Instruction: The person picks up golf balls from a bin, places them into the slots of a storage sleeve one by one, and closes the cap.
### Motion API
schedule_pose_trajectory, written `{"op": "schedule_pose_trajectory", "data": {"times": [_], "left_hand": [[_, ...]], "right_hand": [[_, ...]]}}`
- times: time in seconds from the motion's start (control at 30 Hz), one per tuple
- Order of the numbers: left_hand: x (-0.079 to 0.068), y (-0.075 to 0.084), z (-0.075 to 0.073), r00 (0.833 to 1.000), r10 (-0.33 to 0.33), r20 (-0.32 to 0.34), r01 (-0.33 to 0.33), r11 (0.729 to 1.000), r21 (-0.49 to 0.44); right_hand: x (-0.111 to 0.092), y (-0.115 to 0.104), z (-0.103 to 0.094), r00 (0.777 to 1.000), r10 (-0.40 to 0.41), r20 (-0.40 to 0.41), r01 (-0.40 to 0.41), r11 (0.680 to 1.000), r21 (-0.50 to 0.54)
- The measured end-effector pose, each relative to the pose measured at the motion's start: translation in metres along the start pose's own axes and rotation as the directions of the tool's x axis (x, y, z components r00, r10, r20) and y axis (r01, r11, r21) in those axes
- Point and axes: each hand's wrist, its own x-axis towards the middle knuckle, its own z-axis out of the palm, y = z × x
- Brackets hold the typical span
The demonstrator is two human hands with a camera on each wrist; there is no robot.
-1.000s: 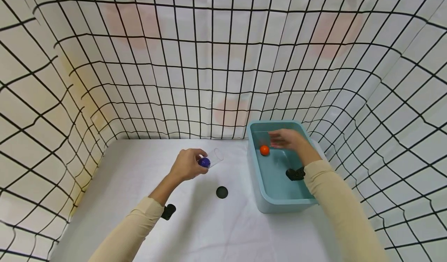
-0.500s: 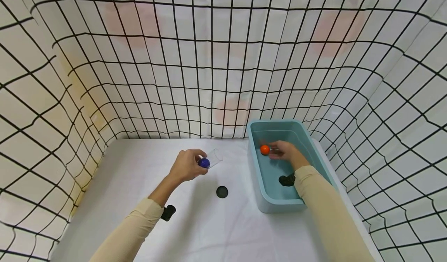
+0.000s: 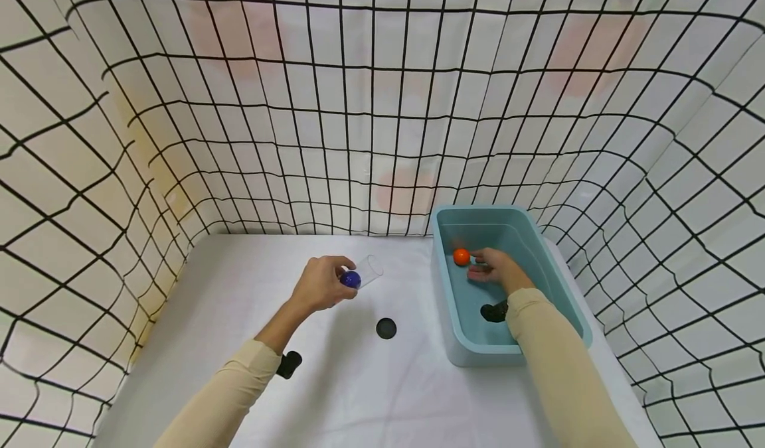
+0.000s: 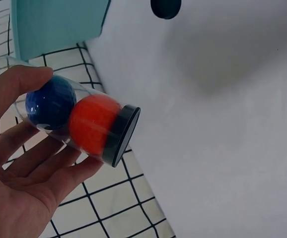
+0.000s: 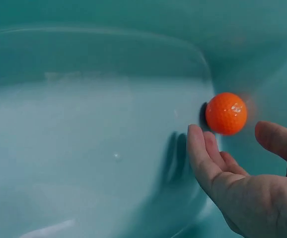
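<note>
My left hand [image 3: 323,283] grips a clear plastic tube [image 4: 86,90] tilted above the table. Inside the tube a blue ball [image 4: 51,102] sits beside an orange ball [image 4: 94,123], and a black cap [image 4: 122,135] closes that end. In the head view only the blue one shows. My right hand [image 3: 495,270] reaches into a teal bin [image 3: 453,332], thumb and fingers spread apart. Just past its fingertips an orange golf ball [image 5: 226,113] lies on the bin floor against the wall; a gap separates the hand from it in the right wrist view.
On the white table [image 3: 412,395] lies a round black cap [image 3: 386,328], between the left hand and the bin. Black wire grid panels [image 3: 370,116] with white sheeting behind enclose the back and both sides.
My right hand has come down into the bin and nearer the orange golf ball. The left hand keeps its hold on the tube, nearly still. The head view has shifted slightly.
</note>
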Motion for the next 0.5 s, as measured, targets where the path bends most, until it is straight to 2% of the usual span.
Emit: {"op": "schedule_pose_trajectory", "data": {"times": [0.23, 0.5], "left_hand": [[-0.001, -0.004, -0.002, 1.0, 0.003, -0.016, -0.004, 1.0, -0.006], [-0.003, -0.007, -0.003, 1.0, 0.0, -0.022, 0.0, 1.0, -0.012]], "right_hand": [[0.011, 0.0, 0.003, 0.997, 0.072, -0.015, -0.07, 0.991, 0.118], [0.018, 0.001, 0.008, 0.996, 0.089, -0.015, -0.085, 0.979, 0.186]]}}
